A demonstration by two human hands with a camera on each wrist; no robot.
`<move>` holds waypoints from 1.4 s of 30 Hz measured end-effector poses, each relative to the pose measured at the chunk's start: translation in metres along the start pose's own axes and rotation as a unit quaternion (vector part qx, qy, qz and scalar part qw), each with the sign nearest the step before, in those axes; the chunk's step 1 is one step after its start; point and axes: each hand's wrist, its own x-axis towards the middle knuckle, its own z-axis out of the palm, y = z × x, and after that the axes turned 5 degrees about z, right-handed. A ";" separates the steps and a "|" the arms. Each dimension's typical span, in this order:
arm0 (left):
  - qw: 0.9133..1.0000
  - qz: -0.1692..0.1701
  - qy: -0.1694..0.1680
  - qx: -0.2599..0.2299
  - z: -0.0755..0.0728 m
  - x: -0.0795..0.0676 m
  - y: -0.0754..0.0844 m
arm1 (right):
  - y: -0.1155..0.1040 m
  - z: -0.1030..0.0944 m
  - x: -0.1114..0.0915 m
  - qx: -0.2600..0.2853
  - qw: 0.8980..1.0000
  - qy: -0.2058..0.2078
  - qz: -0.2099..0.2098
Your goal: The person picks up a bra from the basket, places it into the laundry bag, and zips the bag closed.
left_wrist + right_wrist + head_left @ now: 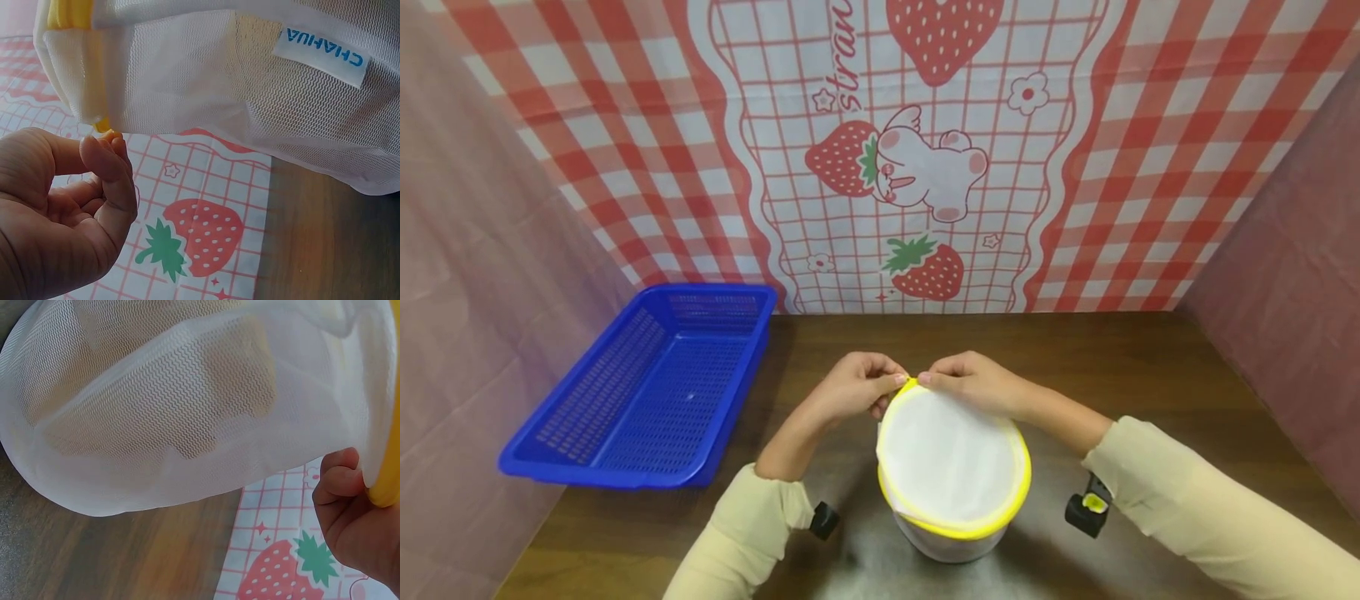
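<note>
A white cylindrical mesh laundry bag (pixel 955 458) stands upright on the table, its round top edged by a yellow zipper (pixel 1024 492). At the far edge of the top, my left hand (pixel 859 387) pinches the small yellow zipper end (pixel 103 125) between thumb and fingertips. Close beside it, my right hand (pixel 973 383) grips the yellow rim, thumb on top. The right wrist view shows its curled fingers (pixel 340 487) against the bag's edge. Something beige (pixel 181 387) shows through the mesh; its kind is unclear. A white label (pixel 322 56) reads CHAHUA.
A blue perforated plastic basket (pixel 606 479) sits on the left of the brown wooden table (pixel 1120 358). Behind the table hangs a red-and-white checked cloth (pixel 925 167) with strawberries. Pinkish curtains (pixel 1285 292) border both sides. Small black cameras (pixel 1086 512) are on both wrists.
</note>
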 end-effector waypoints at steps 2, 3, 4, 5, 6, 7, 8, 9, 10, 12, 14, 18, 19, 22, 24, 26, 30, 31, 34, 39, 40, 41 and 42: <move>1.000 0.000 0.001 0.003 0.000 0.000 0.000 | 0.000 0.000 -0.001 0.001 1.000 0.000 0.003; 1.000 -0.001 0.002 0.005 0.000 0.000 -0.001 | 0.001 -0.001 -0.001 0.002 1.000 0.000 0.003; 1.000 -0.002 0.003 0.007 -0.001 -0.001 -0.001 | 0.001 -0.001 -0.001 0.003 1.000 0.000 0.004; 1.000 -0.001 0.004 0.008 -0.001 -0.001 -0.001 | 0.002 -0.001 -0.002 0.003 1.000 0.000 0.003; 1.000 -0.001 0.006 0.009 -0.001 -0.001 -0.001 | 0.002 -0.002 -0.002 0.004 1.000 0.000 0.003; 1.000 0.000 0.007 0.010 -0.001 -0.001 -0.001 | 0.003 -0.002 -0.002 0.005 1.000 -0.001 0.001; 1.000 0.001 0.008 0.009 0.000 -0.001 -0.001 | 0.003 -0.002 -0.002 0.004 1.000 -0.002 -0.002; 1.000 0.003 0.008 0.009 0.000 -0.001 -0.001 | 0.004 -0.002 -0.002 0.008 1.000 -0.005 -0.001; 1.000 0.005 0.008 0.009 0.000 0.000 -0.001 | 0.004 -0.002 -0.001 0.010 1.000 -0.007 -0.001; 1.000 0.012 0.008 0.011 0.001 0.000 -0.001 | 0.004 -0.002 -0.001 0.015 1.000 -0.014 -0.003; 1.000 0.013 0.008 0.010 0.002 0.000 -0.001 | 0.003 -0.001 0.000 0.018 1.000 -0.024 -0.009; 1.000 0.010 0.008 0.006 0.002 -0.001 0.000 | -0.001 0.000 0.002 0.012 0.999 -0.041 -0.020; 1.000 0.010 0.007 0.006 0.002 -0.001 0.000 | -0.002 0.000 0.002 0.009 0.999 -0.043 -0.022; 1.000 0.010 0.004 0.006 0.002 -0.001 0.000 | -0.002 0.000 0.002 0.003 0.999 -0.041 -0.022; 1.000 0.009 0.003 0.005 0.001 0.000 0.000 | -0.002 0.001 0.003 0.001 0.999 -0.035 -0.023; 1.000 0.005 0.004 0.004 0.001 0.000 0.000 | -0.001 0.001 0.004 0.001 0.999 -0.030 -0.020; 1.000 0.002 0.002 0.004 0.000 -0.001 0.000 | 0.000 0.000 0.003 0.002 1.000 -0.022 -0.018; 1.000 0.002 0.001 0.004 0.000 -0.001 0.000 | 0.000 0.000 0.003 0.003 1.000 -0.022 -0.017; 1.000 0.002 -0.001 0.003 0.000 -0.001 0.000 | 0.000 0.000 0.003 0.006 1.000 -0.023 -0.016; 1.000 0.002 -0.001 0.003 -0.001 -0.001 -0.001 | 0.001 0.001 0.003 0.006 1.000 -0.018 -0.015; 1.000 0.002 -0.001 0.004 -0.001 -0.001 -0.001 | 0.001 0.001 0.002 0.006 1.000 -0.017 -0.014; 1.000 0.002 0.000 0.004 -0.001 -0.001 -0.001 | 0.000 0.001 0.002 0.005 1.000 -0.016 -0.013; 1.000 0.002 0.000 0.005 0.000 -0.001 -0.001 | 0.000 0.002 0.002 0.005 1.000 -0.015 -0.012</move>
